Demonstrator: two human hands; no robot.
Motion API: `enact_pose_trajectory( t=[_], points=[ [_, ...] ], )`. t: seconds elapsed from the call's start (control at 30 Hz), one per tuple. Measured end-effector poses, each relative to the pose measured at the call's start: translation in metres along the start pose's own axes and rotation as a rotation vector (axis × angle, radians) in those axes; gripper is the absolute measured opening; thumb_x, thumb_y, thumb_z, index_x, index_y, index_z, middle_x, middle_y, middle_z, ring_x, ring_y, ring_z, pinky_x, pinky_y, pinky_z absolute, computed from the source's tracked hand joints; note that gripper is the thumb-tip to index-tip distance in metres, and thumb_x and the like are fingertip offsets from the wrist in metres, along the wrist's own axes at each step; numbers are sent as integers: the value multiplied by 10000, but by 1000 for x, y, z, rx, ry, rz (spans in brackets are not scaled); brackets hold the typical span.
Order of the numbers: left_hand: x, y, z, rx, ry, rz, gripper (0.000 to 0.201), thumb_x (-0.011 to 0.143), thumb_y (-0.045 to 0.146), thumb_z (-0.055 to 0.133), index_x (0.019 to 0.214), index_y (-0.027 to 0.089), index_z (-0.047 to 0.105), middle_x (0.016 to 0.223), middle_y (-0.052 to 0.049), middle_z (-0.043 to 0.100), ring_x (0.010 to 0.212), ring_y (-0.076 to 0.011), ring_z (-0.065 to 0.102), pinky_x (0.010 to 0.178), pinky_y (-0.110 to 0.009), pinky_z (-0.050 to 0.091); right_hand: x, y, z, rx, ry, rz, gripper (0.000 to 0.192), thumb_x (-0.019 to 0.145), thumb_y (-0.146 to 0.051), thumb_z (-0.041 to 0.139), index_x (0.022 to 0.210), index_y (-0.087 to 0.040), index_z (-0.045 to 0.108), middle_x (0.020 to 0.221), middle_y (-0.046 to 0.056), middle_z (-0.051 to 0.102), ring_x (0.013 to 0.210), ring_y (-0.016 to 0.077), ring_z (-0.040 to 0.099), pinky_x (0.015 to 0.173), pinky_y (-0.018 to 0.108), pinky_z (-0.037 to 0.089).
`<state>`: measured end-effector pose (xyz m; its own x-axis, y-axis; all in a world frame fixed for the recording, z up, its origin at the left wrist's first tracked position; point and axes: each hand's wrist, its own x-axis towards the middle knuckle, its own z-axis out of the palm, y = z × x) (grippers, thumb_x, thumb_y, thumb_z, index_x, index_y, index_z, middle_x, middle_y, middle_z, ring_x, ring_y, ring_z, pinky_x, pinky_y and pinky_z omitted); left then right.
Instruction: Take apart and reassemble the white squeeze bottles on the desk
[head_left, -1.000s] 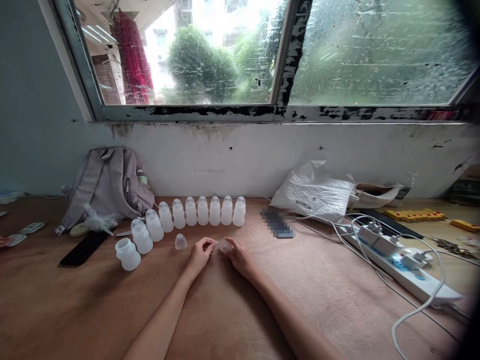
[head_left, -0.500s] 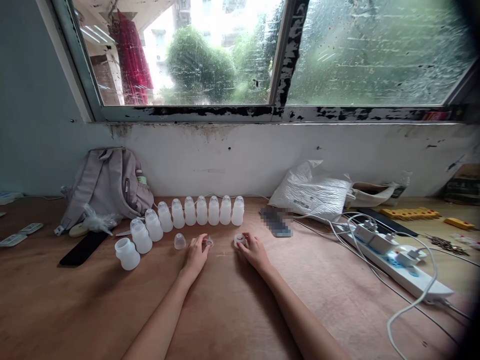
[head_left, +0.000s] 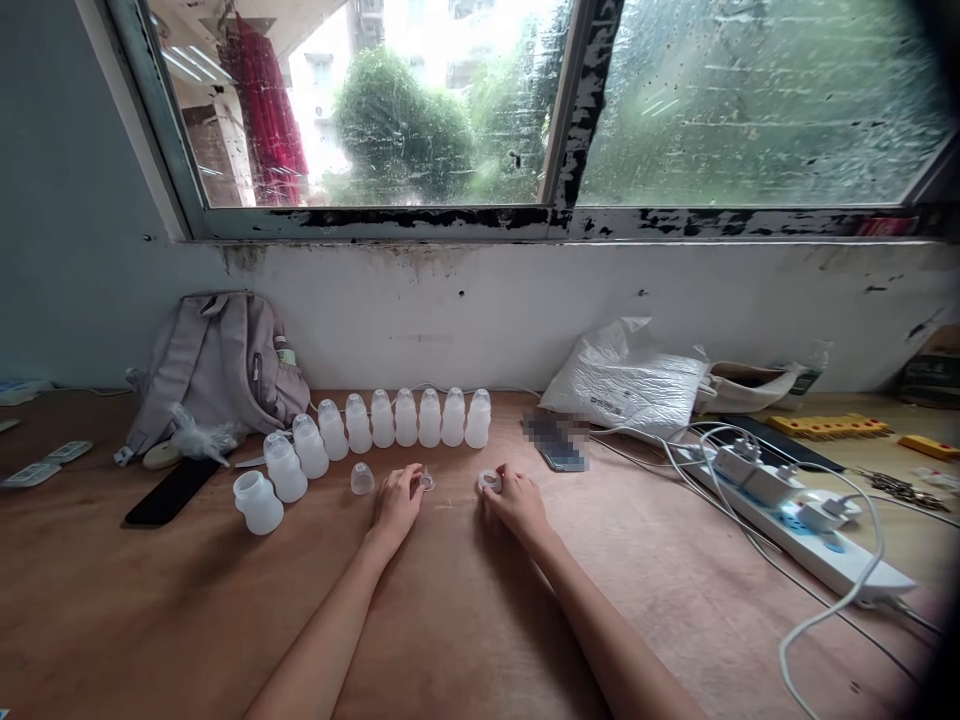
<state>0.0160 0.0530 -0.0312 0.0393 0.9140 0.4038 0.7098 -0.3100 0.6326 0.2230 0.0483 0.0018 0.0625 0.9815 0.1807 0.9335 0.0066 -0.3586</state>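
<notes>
My left hand is closed, thumb and fingers pinching a small clear bottle nipple just over the tabletop. In my right hand the fingertips grip a white ring collar, apart from the nipple. A clear dome cap stands on the table to the left of my left hand. Farther left is an open-topped frosted baby bottle. Several capped frosted bottles curve away from it in a row toward the wall.
A grey backpack, a plastic bag and a black phone lie on the left. At the right are another phone, a silver mailer bag and a white power strip with looping cables.
The nipple has turned in my left fingers, and its tip now points up. My right hand has shifted slightly right with the ring collar. The bottles stand as before.
</notes>
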Motion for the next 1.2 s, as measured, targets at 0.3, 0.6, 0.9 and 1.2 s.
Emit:
enact_pose_trajectory(
  t=[0.3,0.6,0.9,1.2],
  points=[
    [12,24,-99,206,423,169,268,784,242,449,1037,217,535,1009,-77,590,993,-240,494,901,-374,328,-6,-1,9,-15,83,2,250,713,-342,470,878,-160,517,874,133,586,925,292,488,747,375,339],
    [13,-15,-189,745,557,-272,428,734,418,474,1040,120,513,955,-188,597,1025,-334,417,850,-506,227,-2,-3,14,175,372,-176,403,734,-293,445,1113,-157,430,1150,123,477,1068,260,417,867,394,329],
    [-1,0,-184,686,604,-253,287,757,418,458,849,174,578,810,-123,623,939,-303,472,827,-467,262,4,7,27,283,233,-131,362,736,-221,417,1077,-110,466,1046,137,552,967,245,490,839,381,377],
    [-3,65,-129,-594,687,-196,259,718,413,516,846,191,489,755,-4,562,653,-131,547,611,-247,430,-20,-33,-2,975,39,-196,298,790,-427,444,959,-193,516,974,85,584,904,207,554,805,372,444]
  ],
)
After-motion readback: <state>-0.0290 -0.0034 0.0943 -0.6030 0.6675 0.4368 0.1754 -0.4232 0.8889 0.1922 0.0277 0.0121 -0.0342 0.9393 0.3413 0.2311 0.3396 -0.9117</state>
